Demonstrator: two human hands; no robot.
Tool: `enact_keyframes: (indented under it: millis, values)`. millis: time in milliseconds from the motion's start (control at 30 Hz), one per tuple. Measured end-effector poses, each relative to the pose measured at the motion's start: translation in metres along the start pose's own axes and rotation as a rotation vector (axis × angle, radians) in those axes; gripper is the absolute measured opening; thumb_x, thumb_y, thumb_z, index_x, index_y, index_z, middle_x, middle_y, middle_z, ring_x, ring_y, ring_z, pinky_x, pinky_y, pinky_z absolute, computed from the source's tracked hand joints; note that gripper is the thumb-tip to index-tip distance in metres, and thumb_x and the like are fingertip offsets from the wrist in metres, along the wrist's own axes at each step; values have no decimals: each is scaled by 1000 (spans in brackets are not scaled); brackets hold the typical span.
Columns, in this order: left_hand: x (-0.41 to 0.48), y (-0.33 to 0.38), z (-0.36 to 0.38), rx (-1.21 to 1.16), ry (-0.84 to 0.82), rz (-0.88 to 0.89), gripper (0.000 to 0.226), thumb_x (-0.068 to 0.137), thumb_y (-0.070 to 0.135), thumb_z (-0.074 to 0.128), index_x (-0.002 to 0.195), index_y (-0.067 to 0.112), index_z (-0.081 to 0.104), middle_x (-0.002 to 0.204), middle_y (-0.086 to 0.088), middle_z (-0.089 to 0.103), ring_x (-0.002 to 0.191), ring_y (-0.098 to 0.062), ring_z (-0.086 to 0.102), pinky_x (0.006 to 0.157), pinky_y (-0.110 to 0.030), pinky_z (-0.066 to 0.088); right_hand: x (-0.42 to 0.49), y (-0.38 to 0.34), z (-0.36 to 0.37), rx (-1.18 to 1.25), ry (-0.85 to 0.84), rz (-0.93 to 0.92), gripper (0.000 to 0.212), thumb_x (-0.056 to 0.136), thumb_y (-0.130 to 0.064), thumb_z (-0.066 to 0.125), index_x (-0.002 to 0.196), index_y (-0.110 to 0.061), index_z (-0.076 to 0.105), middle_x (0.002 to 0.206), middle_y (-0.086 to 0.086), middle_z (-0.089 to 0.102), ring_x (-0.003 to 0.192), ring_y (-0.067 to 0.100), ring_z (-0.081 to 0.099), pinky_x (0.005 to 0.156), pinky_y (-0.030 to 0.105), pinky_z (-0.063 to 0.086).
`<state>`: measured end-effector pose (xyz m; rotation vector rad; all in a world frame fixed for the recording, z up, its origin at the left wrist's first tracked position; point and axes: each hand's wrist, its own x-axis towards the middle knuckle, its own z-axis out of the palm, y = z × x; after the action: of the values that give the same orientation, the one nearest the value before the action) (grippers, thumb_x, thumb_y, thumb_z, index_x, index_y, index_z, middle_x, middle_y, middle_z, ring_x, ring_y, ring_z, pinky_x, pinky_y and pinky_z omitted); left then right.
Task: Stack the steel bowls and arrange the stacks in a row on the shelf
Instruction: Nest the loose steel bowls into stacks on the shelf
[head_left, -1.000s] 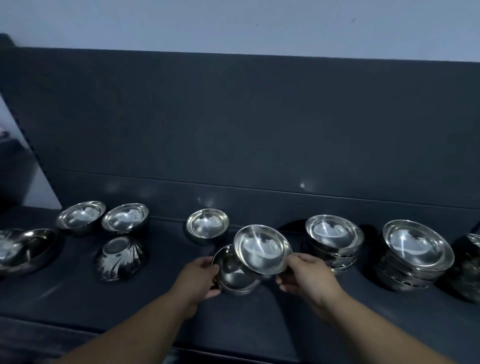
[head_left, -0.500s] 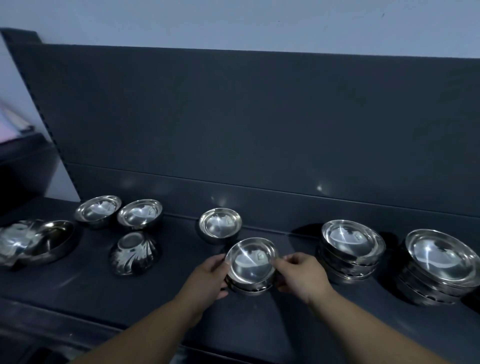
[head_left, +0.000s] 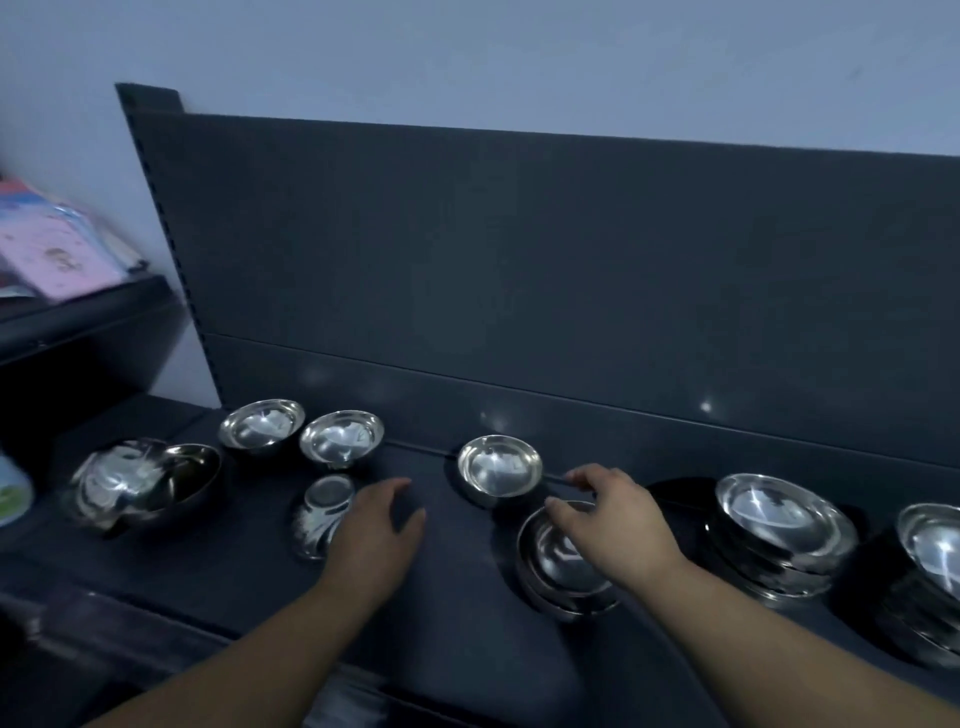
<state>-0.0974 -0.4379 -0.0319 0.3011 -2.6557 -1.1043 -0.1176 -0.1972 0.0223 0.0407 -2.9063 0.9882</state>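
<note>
Steel bowls stand along a dark shelf (head_left: 457, 613). A short stack of bowls (head_left: 558, 571) sits in the middle front, partly under my right hand (head_left: 610, 525), which hovers over its rim with relaxed fingers and holds nothing. A single bowl (head_left: 500, 467) stands just behind. My left hand (head_left: 376, 532) is empty, fingers loose, beside an overturned bowl (head_left: 319, 517). Two upright bowls (head_left: 261, 427) (head_left: 341, 436) stand at the back left, and a tilted nested pair (head_left: 143, 480) lies far left. Taller stacks (head_left: 779, 530) (head_left: 930, 566) stand to the right.
The shelf's dark back panel (head_left: 519, 270) rises right behind the bowls. A lower neighbouring shelf at the far left carries pink packets (head_left: 52, 249). A pale blue object (head_left: 13, 493) shows at the left edge.
Both hands have let go of the middle stack. My left hand has moved left toward the overturned bowl, my right hand has lifted above the stack. The view has swung left.
</note>
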Motion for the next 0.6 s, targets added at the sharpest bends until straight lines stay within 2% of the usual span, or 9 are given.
enact_keyframes:
  millis: [100,167,233,333,433,500,600]
  values:
    - [16,-34,-33,20,142,-55,54,77,20,75,126,8,55,126,-13,56,119,-30,51,102,-35,38,13,-27,24,-50,-50,-48,44,83,-42,67,124,-24,61,126,0,58,116,18,58,95,24,43]
    - [24,-51,-51,42,145,-99,63,74,23,78,129,6,52,129,-16,55,121,-34,50,102,-37,37,22,-42,40,-82,-92,-44,46,85,-42,65,127,-24,59,130,1,57,118,19,57,95,24,42]
    - [31,-63,-63,25,52,-108,71,72,25,81,132,6,49,130,-8,54,124,-30,49,97,-29,35,32,-53,54,-153,-118,-42,49,87,-42,62,132,-24,55,135,1,56,121,22,57,96,26,44]
    - [38,-73,-68,-33,-148,-75,75,67,37,81,132,17,48,117,11,50,124,-19,50,88,-19,31,44,-63,73,-368,-186,-42,62,88,-45,57,144,-24,41,141,2,54,130,24,50,108,31,39]
    - [46,-86,-65,-51,-240,-92,92,67,41,81,144,18,36,140,2,44,133,-17,40,100,-19,29,48,-72,93,-509,-264,-16,71,91,-47,53,151,-22,25,132,3,61,133,23,47,119,37,22]
    - [50,-92,-63,-31,-258,-87,98,68,44,81,147,17,30,149,1,33,136,-16,34,107,-22,26,47,-76,104,-541,-263,-11,67,91,-45,53,148,-22,27,123,2,67,126,22,53,119,39,19]
    - [52,-99,-60,-55,-267,-65,97,64,45,83,145,23,34,146,5,29,129,-12,37,109,-23,29,41,-79,114,-562,-216,-48,46,92,-35,52,136,-25,45,116,-2,69,116,20,60,115,35,24]
